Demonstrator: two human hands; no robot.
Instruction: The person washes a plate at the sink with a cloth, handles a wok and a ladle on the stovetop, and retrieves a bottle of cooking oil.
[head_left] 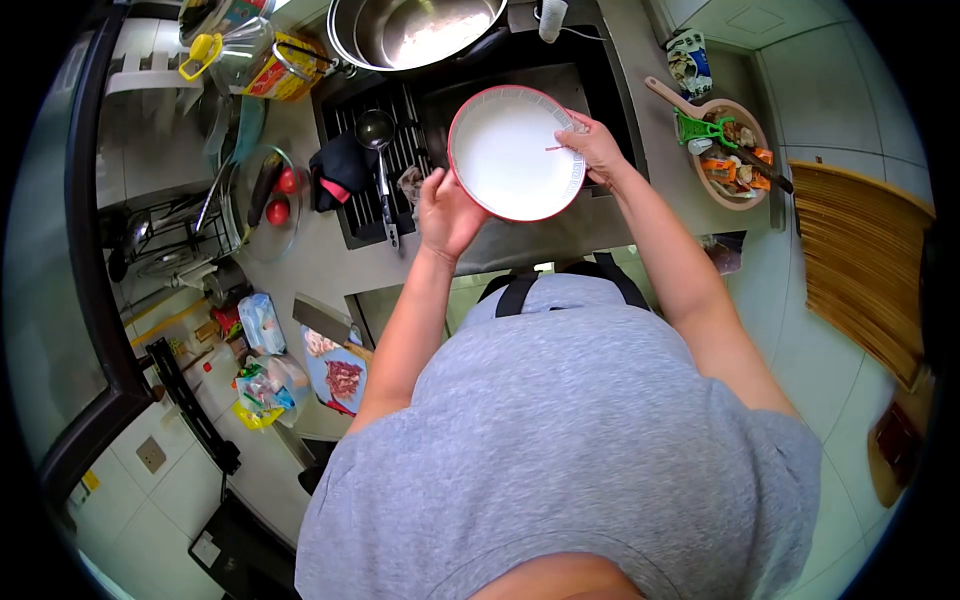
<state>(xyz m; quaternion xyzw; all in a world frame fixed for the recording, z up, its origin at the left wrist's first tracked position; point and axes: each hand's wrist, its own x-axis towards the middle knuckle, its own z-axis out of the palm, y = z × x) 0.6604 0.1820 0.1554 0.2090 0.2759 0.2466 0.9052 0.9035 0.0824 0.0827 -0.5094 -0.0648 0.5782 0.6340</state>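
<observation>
A round white bowl [515, 155] with a red rim is held over the sink-side counter area and dark stovetop, its inside facing me. My right hand [595, 150] grips its right edge, thumb over the rim and fingers behind. At the lower left edge, my left hand [452, 213] supports the bowl; some of its fingers are hidden behind it. A metal ladle [376, 130] lies on the black slatted surface left of the bowl, close to a dark cloth with a pink patch [342, 170]. Beyond the bowl stands a large steel pot [415, 35].
On the left are an oil jug [250, 60], a glass lid [285, 235] over red round items, and a cleaver [325, 318] beside a board with cut meat [343, 380]. On the right, a pink basin [720, 180] holds scraps and a green peeler [703, 128].
</observation>
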